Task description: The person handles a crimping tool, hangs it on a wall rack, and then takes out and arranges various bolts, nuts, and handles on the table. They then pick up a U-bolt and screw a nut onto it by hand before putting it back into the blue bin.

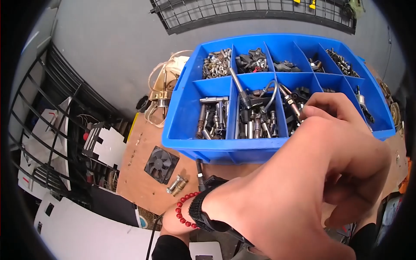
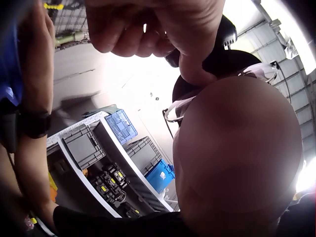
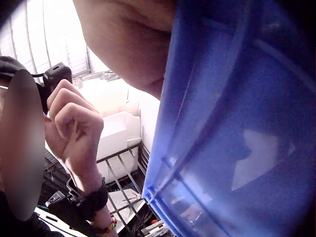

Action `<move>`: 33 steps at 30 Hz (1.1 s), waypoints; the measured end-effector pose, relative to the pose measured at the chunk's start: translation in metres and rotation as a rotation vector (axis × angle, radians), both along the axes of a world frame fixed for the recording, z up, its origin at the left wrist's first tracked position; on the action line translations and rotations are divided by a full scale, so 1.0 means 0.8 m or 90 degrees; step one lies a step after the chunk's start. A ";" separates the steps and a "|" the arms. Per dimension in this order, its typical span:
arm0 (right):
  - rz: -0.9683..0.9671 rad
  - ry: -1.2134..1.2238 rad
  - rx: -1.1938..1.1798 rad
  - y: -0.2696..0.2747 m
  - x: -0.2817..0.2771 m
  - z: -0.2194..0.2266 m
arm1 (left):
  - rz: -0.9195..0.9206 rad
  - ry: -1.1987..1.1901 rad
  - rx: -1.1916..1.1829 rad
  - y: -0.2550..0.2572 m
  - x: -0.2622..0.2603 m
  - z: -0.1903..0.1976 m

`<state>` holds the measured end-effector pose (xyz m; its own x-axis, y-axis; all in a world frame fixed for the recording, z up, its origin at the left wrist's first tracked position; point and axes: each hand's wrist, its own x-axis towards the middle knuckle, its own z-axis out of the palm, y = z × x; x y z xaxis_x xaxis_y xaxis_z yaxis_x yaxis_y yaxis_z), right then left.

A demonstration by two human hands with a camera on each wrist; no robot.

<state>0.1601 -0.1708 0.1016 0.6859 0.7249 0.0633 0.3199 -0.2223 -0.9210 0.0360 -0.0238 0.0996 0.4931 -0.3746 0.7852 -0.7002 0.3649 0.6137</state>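
My left hand [image 1: 277,190] is raised close in front of the head camera, with curled fingers and nothing visible in them. In the right wrist view the same hand [image 3: 76,123] is beside a black head-worn camera [image 3: 58,74]; its thumb overlaps the dark cap [image 2: 232,61] in the left wrist view. My right hand [image 1: 336,104] reaches over the front right of a blue compartment bin [image 1: 212,147], fingers bent near a metal rod [image 1: 292,106]. My left hand partly covers it, and I cannot tell whether it holds anything.
Bin compartments hold bolts [image 1: 216,63], black knobs [image 1: 258,56] and metal sockets [image 1: 221,117]. A black fan [image 1: 161,165] and loose bolts [image 1: 177,186] lie on the wooden table [image 1: 130,182]. Black wire racks [image 1: 39,130] stand at left.
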 end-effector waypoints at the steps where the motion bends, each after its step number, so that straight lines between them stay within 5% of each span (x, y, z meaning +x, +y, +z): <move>1: -0.019 0.007 0.021 0.004 -0.002 -0.010 | 0.001 0.007 -0.002 -0.001 -0.002 -0.003; 3: -0.028 -0.007 0.049 0.007 -0.002 -0.015 | 0.001 0.007 -0.007 -0.002 -0.002 -0.004; 6: -0.196 0.064 0.074 0.012 -0.034 -0.002 | 0.001 0.002 -0.006 -0.003 -0.002 0.002; 9: -0.156 0.072 0.046 0.008 -0.028 -0.001 | -0.001 0.006 -0.007 -0.002 -0.004 0.004; 12: 0.012 -0.017 -0.095 0.000 0.000 0.004 | -0.002 0.007 -0.008 -0.004 -0.007 0.008; 15: -0.139 0.029 0.023 0.000 -0.017 -0.012 | -0.001 0.005 -0.010 -0.004 -0.012 0.012; 19: -0.235 0.009 -0.056 0.006 -0.042 0.005 | 0.003 0.003 -0.011 -0.003 -0.018 0.019; 24: -0.184 -0.089 -0.018 0.005 -0.052 0.011 | 0.014 0.001 -0.019 0.001 -0.021 0.015; 31: -0.228 0.049 0.006 0.008 -0.033 -0.008 | 0.021 0.005 -0.019 0.008 -0.026 0.012; 33: -0.095 -0.003 -0.012 0.006 -0.017 0.001 | 0.027 0.009 -0.009 0.007 -0.025 0.013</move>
